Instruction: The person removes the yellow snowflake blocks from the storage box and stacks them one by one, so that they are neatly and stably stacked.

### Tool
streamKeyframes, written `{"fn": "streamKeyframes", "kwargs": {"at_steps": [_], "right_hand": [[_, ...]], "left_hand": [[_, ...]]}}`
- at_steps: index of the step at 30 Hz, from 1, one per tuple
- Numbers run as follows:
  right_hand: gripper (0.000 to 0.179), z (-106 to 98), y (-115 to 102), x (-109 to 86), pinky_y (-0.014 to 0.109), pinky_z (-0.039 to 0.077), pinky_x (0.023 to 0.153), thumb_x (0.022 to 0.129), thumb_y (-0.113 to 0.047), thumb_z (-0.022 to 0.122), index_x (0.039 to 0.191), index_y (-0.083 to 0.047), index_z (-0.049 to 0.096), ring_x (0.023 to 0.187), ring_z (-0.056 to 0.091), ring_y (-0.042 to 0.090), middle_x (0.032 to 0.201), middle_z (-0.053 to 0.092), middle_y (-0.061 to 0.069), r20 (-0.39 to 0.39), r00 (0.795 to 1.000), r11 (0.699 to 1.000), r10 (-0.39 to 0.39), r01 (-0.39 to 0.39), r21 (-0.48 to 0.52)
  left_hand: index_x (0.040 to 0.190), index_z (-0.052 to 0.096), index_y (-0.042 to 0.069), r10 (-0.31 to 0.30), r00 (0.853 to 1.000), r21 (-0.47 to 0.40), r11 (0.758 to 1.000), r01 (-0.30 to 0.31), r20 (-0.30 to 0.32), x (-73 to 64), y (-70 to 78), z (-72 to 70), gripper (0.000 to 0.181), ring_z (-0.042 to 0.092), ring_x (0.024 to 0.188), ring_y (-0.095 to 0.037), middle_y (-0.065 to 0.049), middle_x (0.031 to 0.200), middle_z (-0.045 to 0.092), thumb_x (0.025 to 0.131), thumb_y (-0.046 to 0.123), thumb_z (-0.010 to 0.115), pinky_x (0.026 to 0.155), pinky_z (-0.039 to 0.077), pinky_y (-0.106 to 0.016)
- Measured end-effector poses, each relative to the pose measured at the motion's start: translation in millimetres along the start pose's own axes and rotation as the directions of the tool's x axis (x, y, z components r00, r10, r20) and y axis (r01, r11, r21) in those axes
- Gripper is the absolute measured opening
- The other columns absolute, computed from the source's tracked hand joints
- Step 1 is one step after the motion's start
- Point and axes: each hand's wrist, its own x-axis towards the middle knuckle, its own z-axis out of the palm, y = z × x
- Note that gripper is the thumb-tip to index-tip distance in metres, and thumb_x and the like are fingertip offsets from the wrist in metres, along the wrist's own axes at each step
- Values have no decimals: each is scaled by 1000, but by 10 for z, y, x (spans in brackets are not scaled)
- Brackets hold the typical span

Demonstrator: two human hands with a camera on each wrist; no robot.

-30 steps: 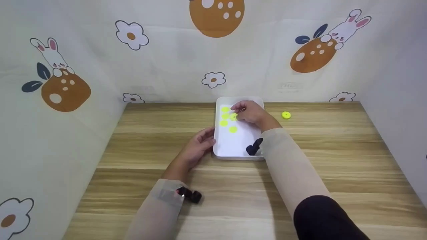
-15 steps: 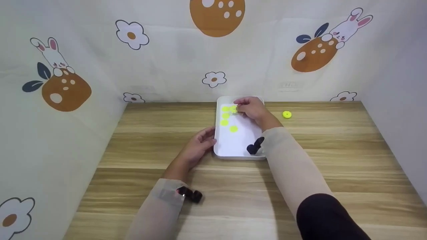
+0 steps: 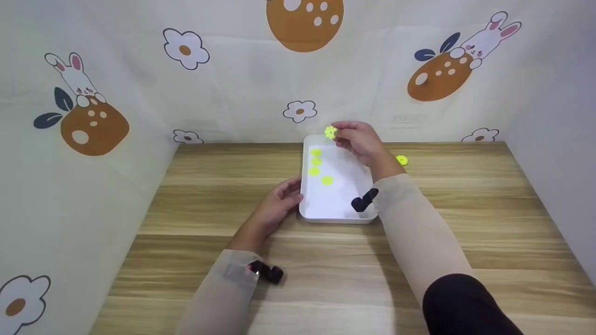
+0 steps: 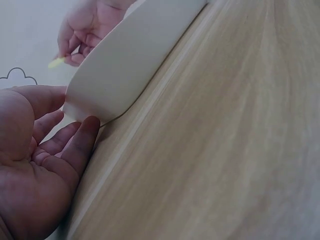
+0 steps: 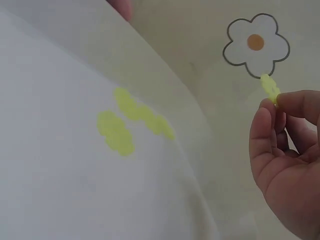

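My right hand pinches a yellow notched plastic disc between thumb and fingers, raised at the far end of a white tray. In the right wrist view the disc stands edge-on at the fingertips. Several more yellow discs lie flat in the tray, most in a column along its left side, one set apart from it. My left hand rests against the tray's left side. The left wrist view shows its loosely bent fingers touching the outer wall near a corner.
Another yellow disc lies on the wooden table to the right of the tray, partly behind the right wrist. A patterned cloth wall rises right behind the tray's far edge. Small black cameras are strapped to both wrists.
My right hand has lifted the yellow disc from inside the tray, up and away to the far rim. The left hand keeps its place at the tray's side.
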Motion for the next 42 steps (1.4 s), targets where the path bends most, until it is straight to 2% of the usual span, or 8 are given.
{"fn": "streamKeyframes", "kwargs": {"at_steps": [4, 10, 16, 26, 30, 36, 42], "right_hand": [[25, -71, -101, -121, 24, 64, 90, 105, -13, 67, 128, -11, 76, 112, 68, 28, 122, 72, 8, 3, 1000, 1000, 2, -2, 4], [25, -220, -150, -343, 22, 64, 84, 104, -11, 68, 127, -8, 76, 101, 69, 21, 118, 73, 7, -10, 1000, 999, -22, 22, 46], [25, -479, -114, -501, 20, 64, 79, 102, -6, 70, 126, -3, 75, 91, 70, 16, 113, 74, 6, -24, 998, 984, -59, 63, 165], [18, -884, -10, -677, 20, 63, 82, 102, -7, 70, 120, -6, 75, 90, 70, 14, 106, 76, 1, -79, 994, 974, -79, 94, 207], [21, -986, 42, -721, 20, 63, 85, 103, -10, 70, 123, -7, 74, 92, 69, 13, 109, 74, 0, -117, 990, 981, -73, 93, 171], [26, -1100, 87, -717, 20, 62, 85, 105, -15, 68, 130, -9, 72, 95, 68, 13, 115, 72, 0, -167, 986, 991, -30, 52, 127], [32, -1243, 127, -681, 21, 61, 89, 106, -14, 67, 137, -7, 67, 102, 67, 14, 120, 70, 0, -209, 978, 990, 2, 27, 138]], "left_hand": [[162, 41, 2, -2, 1000, 3, 1000, 2, -8, 8, -4, 0, 61, 41, 159, -34, -19, 171, 41, 105, 2, 61, 130, 40, -47], [162, 42, 3, -10, 1000, 2, 1000, 10, -16, -5, 1, 5, 61, 42, 159, -33, -18, 170, 43, 105, 2, 62, 129, 41, -46], [162, 42, 2, -11, 1000, -4, 1000, 11, -18, -1, 16, 17, 60, 42, 159, -34, -18, 170, 42, 105, 2, 61, 129, 40, -46], [162, 43, 4, 0, 1000, 34, 999, 1, -3, -3, -12, -7, 60, 43, 158, -31, -17, 167, 48, 105, 4, 63, 129, 41, -47], [162, 43, 4, -1, 1000, 35, 999, 1, -6, 1, -17, -7, 60, 43, 158, -32, -17, 168, 46, 105, 5, 63, 129, 41, -47], [162, 43, 4, -7, 1000, 16, 1000, 7, -6, 4, -19, -10, 60, 43, 158, -31, -16, 169, 45, 105, 4, 63, 129, 41, -46], [162, 43, 5, -8, 1000, 18, 1000, 8, -6, 19, -17, -15, 61, 43, 158, -31, -16, 169, 45, 105, 4, 63, 128, 42, -46]]}}
